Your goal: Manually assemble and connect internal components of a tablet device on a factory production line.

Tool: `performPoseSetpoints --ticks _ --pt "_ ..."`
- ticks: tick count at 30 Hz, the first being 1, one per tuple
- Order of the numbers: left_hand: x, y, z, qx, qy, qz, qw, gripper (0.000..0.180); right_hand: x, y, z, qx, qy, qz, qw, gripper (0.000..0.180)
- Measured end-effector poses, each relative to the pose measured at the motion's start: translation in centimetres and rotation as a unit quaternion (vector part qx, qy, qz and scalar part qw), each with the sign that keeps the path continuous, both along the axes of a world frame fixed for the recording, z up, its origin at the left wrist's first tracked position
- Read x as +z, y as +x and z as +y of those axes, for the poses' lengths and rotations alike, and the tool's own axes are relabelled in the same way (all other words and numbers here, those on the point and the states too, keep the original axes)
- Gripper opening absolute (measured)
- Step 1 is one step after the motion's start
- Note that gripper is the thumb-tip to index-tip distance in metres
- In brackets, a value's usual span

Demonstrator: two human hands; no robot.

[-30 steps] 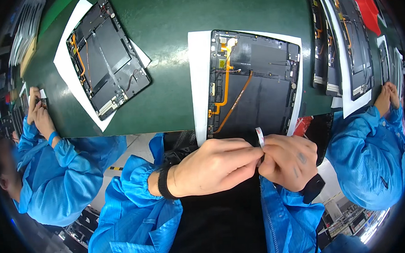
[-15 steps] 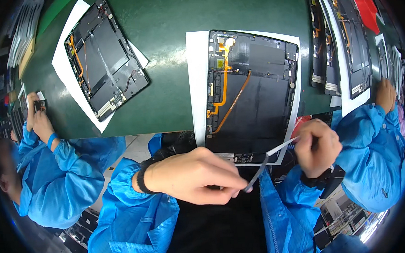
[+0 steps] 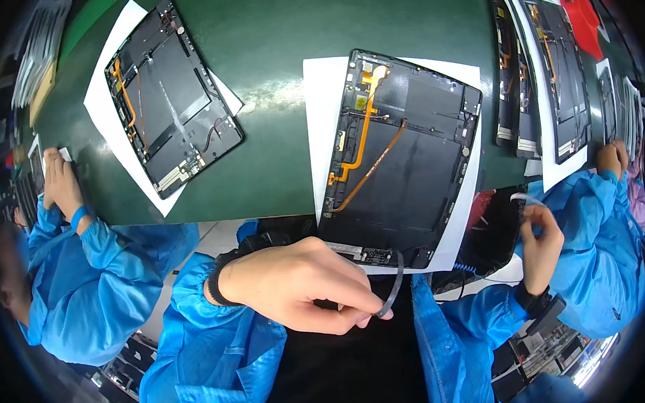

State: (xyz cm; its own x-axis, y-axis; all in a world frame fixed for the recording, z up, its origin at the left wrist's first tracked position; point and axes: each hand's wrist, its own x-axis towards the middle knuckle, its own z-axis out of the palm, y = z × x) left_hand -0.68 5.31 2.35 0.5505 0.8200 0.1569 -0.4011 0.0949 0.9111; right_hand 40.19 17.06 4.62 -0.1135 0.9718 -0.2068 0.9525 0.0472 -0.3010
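The left hand [image 3: 301, 286] pinched a thin dark strip [image 3: 392, 285] between thumb and fingertips, the strip curving upward just at the near edge of the opened tablet [image 3: 400, 153]. That tablet lay back-side up on a white sheet [image 3: 326, 128] on the green bench [image 3: 272, 73], its orange ribbon cable [image 3: 363, 137] running down the left part of the frame. The right hand [image 3: 539, 237] was raised off to the right, well apart from the left, fingers closed on a small pale sliver [image 3: 521, 198] (too small to tell what it was). A second opened tablet [image 3: 167, 93] sat tilted on its own sheet at the far left of the bench, and more stood at the far right [image 3: 556, 72]. At the left edge another person's hand [image 3: 59, 182] rested on the bench.
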Motion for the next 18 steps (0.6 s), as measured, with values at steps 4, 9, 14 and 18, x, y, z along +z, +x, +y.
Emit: performPoseSetpoints --ticks 4,9,14,18 --pt "0.8 0.9 0.3 0.020 -0.011 0.072 0.997 0.021 3.1 -7.3 -0.9 0.091 0.014 0.117 0.989 0.022" --pt "3.1 1.3 2.2 0.022 -0.016 0.096 0.995 0.018 2.6 -14.8 -1.2 0.427 -0.005 0.421 0.800 0.032" --pt "2.1 2.1 1.9 0.169 0.054 0.073 0.981 0.019 3.4 -15.5 -0.2 0.449 0.026 0.385 0.806 0.027" --pt "-0.9 2.0 0.8 0.183 0.303 0.552 0.755 0.048 1.9 -16.1 -0.1 0.381 0.086 0.362 0.846 0.032"
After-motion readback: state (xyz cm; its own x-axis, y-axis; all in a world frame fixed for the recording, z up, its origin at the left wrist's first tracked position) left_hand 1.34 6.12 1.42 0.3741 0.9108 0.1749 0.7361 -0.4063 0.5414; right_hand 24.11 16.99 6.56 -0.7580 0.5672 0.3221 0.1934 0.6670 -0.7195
